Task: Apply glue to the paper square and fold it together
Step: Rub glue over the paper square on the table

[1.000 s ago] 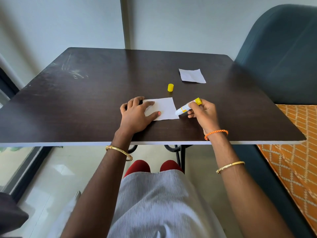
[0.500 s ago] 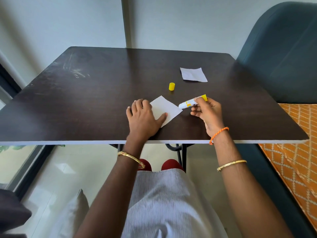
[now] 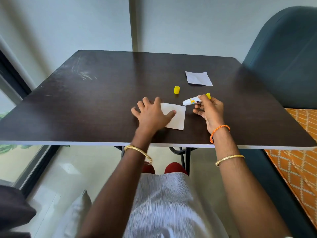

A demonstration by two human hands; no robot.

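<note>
My left hand [image 3: 152, 114] lies flat with fingers spread straight, pressing the paper square [image 3: 176, 117] onto the dark worktop [image 3: 103, 103] near the front edge, about midway along it. The thumb rests across the sheet's middle. My right hand [image 3: 210, 111] holds the glue stick [image 3: 194, 101], fingers curled round its barrel. The white tip hangs just off the square's far right corner; I cannot tell whether it touches. The yellow cap [image 3: 176, 90] stands upright beyond the square. A second paper piece [image 3: 198, 78] lies toward the far right corner.
</note>
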